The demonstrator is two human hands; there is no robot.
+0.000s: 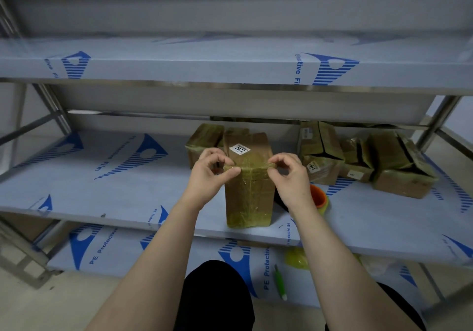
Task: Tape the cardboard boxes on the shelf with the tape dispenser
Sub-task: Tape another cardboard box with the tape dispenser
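A tall cardboard box with a white label "7202" stands upright near the front edge of the middle shelf. It is wrapped in yellowish clear tape. My left hand pinches a strip of tape at the box's upper left edge. At the upper right edge, my right hand pinches the other end of that strip. The tape dispenser, with an orange core and a yellowish roll, lies on the shelf just right of the box, partly hidden behind my right wrist.
A second taped box sits behind the tall one. Several more boxes crowd the shelf's back right. On the lower shelf lie a green-handled tool and a yellow roll. An upper shelf overhangs.
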